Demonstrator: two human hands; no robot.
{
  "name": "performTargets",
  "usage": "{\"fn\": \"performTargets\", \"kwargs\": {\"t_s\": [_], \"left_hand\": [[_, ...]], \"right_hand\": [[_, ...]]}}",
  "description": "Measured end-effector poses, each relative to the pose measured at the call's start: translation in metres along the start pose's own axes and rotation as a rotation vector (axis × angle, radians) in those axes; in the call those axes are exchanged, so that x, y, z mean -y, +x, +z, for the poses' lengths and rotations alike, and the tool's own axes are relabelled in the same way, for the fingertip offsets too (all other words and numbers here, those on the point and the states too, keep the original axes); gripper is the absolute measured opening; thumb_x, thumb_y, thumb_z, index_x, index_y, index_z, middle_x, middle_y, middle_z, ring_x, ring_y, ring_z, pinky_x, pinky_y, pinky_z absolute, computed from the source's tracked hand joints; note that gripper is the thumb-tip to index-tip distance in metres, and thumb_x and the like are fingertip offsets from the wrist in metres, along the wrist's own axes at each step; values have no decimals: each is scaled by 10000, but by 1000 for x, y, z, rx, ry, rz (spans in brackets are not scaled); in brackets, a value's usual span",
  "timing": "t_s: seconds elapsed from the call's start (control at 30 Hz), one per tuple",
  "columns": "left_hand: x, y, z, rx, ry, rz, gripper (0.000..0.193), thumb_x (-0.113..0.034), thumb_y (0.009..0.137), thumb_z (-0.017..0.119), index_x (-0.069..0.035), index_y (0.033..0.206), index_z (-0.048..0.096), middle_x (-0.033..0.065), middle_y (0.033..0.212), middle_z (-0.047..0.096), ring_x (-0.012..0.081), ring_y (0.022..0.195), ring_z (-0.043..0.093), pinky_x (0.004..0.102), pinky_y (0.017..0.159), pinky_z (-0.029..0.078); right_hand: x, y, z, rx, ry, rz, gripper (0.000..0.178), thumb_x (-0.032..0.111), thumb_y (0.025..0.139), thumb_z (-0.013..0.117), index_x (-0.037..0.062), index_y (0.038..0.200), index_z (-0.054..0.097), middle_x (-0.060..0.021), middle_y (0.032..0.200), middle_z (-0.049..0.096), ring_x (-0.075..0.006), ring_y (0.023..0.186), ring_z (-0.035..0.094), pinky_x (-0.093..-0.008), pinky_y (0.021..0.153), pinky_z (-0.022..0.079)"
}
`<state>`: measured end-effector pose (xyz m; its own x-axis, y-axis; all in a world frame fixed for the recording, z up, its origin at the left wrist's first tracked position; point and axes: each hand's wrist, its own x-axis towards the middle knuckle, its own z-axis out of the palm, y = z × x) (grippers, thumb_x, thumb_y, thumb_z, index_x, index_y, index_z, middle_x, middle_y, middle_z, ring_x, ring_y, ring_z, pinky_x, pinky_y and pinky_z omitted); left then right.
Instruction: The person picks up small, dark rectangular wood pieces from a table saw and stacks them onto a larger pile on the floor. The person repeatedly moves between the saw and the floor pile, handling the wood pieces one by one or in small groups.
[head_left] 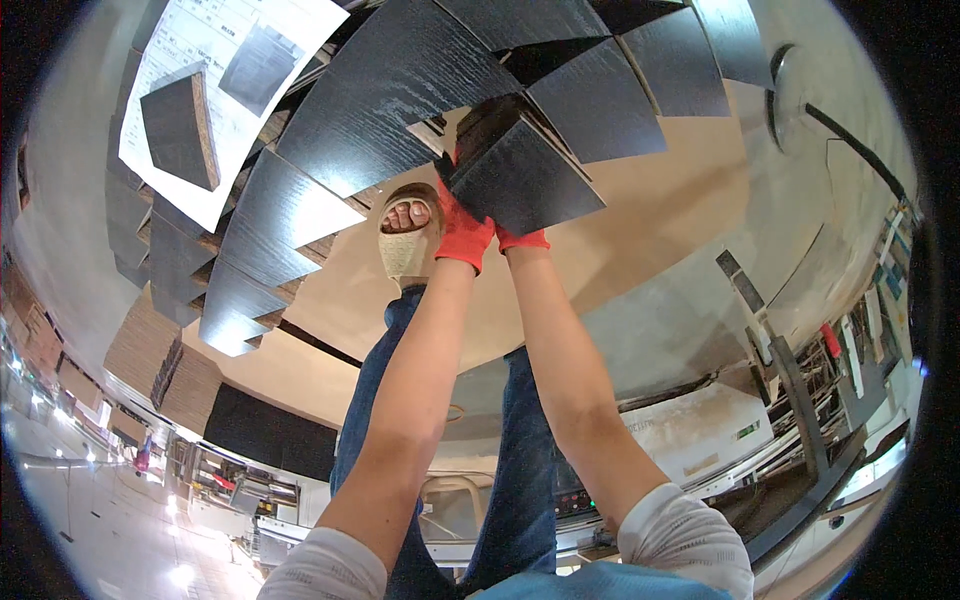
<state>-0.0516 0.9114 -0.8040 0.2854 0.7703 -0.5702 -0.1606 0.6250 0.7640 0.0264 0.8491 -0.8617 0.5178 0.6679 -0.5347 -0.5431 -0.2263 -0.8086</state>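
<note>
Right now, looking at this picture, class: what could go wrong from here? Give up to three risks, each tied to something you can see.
1. The dark panel at the red-gloved left hand and partly hidden right hand could slip; the open-toed sandal nearby leaves toes exposed.
2. The panel's corners might scratch the stacked dark boards close by.
3. The small dark offcut on the white sheet might slide if jolted.
</note>
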Motion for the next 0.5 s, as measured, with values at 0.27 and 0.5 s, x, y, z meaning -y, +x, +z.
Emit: {"fn": "performTargets", "kwargs": {"t_s": [0.27, 0.5], "left_hand": [[4, 36, -3, 165, -706, -11, 550, -381, 1017, 432, -72, 1471, 418, 93, 1485, 483, 281, 1357, 457, 437, 1153, 345], [-26, 41, 10, -167, -1099, -366, 650, -600, 979, 303, -195, 1456, 481, 59, 1485, 500, 312, 1364, 442, 500, 1132, 342]], "right_hand": [[18, 13, 15, 54, -61, -24, 496, 399, 1030, 450, 83, 1412, 482, -79, 1399, 544, -283, 1240, 526, -408, 1064, 445], [38, 24, 25, 78, -61, -69, 512, 446, 1025, 436, 92, 1388, 500, -77, 1387, 550, -279, 1243, 523, -415, 1057, 436]]}}
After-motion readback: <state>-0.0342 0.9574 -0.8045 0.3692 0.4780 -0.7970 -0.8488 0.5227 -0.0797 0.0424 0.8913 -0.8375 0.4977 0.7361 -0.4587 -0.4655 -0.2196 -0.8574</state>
